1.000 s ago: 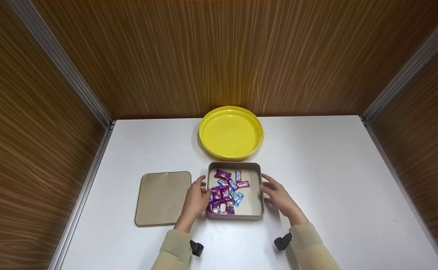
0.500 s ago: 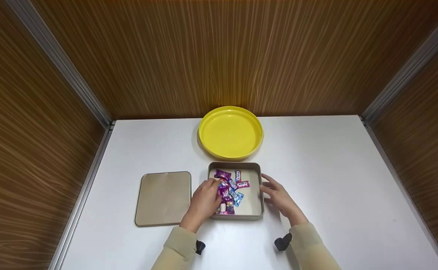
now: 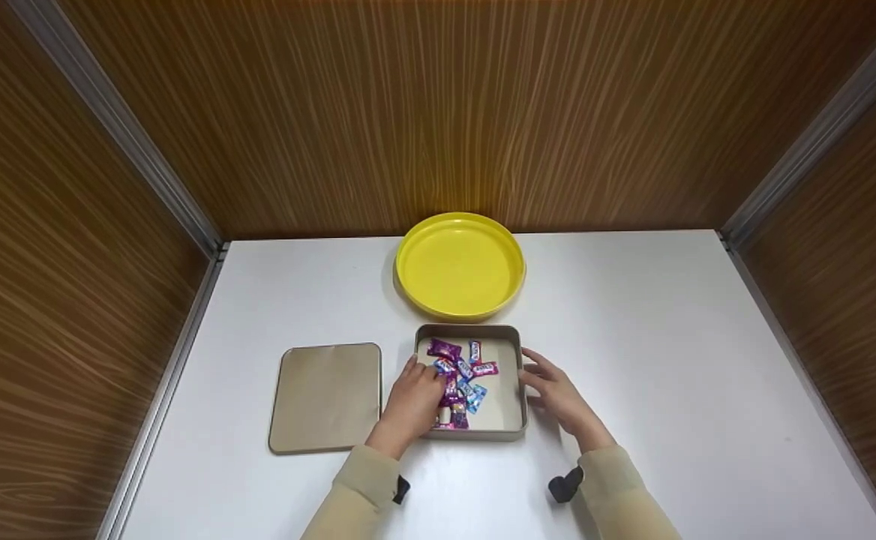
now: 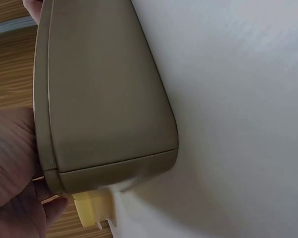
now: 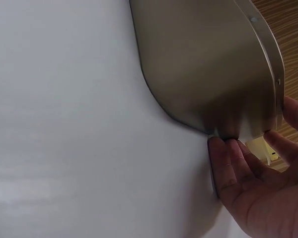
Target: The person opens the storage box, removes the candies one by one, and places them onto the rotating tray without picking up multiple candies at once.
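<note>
Left hand (image 3: 412,399) is laid over the rim of the square metal tin (image 3: 502,409) at 9 o'clock (12 = far side), fingers bent down into the tin. Fingertips aren't shown clearly in either view, so whether a candy is pinched can't be told. Right hand (image 3: 564,397) is held at the tin's 3 o'clock wall: fingers relaxed, tips rested on the outside, thumb set at the rim, nothing clutched.

Tin is set flat on the white table (image 3: 655,337), between the hands. Inside it, purple-wrapped candies (image 3: 450,386) are bunched from 7 to 11 o'clock, some covered by the left hand. Small candies with white lettering (image 3: 486,368) are scattered from the centre out to 1 and 2 o'clock; a light-blue candy (image 3: 476,399) is seen toward 5.

Flat metal lid (image 3: 325,397) is placed at the tin's 9 o'clock, beyond the left hand. Round yellow tray (image 3: 460,268) is placed at 12, just beyond the tin, close to the back panel (image 3: 475,112). Beige sleeves (image 3: 622,487) are worn, with a black device (image 3: 565,486) fixed at each wrist. Table is flanked by wood-grain side panels (image 3: 70,300) at 9 and 3.
</note>
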Demonstrator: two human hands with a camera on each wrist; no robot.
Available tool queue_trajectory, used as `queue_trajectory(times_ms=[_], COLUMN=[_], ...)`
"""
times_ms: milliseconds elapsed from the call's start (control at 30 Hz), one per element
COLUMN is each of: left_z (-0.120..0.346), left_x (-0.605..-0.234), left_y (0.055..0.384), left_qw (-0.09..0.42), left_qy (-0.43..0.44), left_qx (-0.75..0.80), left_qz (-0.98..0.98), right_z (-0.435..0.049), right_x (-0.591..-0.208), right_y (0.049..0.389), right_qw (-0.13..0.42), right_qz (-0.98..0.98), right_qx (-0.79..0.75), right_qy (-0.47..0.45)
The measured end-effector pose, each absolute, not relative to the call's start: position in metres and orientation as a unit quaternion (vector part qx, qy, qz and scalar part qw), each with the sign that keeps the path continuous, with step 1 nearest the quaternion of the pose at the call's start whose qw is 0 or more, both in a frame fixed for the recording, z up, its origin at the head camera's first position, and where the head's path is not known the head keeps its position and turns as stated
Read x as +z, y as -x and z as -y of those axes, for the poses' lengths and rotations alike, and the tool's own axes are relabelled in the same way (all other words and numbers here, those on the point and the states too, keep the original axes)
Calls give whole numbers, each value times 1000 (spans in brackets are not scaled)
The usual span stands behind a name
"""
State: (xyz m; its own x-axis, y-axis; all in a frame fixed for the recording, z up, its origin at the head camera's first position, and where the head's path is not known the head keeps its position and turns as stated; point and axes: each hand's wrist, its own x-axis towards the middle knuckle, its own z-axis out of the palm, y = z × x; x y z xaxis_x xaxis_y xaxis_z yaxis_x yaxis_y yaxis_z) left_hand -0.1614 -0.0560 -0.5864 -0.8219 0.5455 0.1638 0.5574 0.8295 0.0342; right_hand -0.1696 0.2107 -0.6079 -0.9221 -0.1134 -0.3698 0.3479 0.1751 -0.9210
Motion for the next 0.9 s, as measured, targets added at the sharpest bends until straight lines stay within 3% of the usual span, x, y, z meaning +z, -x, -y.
queue_trajectory(times_ms=[567, 900], left_z=[58, 57], left_x=[-591, -594], left_y=[162, 162], left_qw=[104, 97], left_qy=[300, 304], left_qx=[-25, -14], left_qz=[948, 948], right_z=[-209, -209], right_x=[-608, -608], right_y=[169, 168], right_qw=[174, 173], right_qz=[-740, -742], right_qx=[-646, -644], right_qy=[-72, -74])
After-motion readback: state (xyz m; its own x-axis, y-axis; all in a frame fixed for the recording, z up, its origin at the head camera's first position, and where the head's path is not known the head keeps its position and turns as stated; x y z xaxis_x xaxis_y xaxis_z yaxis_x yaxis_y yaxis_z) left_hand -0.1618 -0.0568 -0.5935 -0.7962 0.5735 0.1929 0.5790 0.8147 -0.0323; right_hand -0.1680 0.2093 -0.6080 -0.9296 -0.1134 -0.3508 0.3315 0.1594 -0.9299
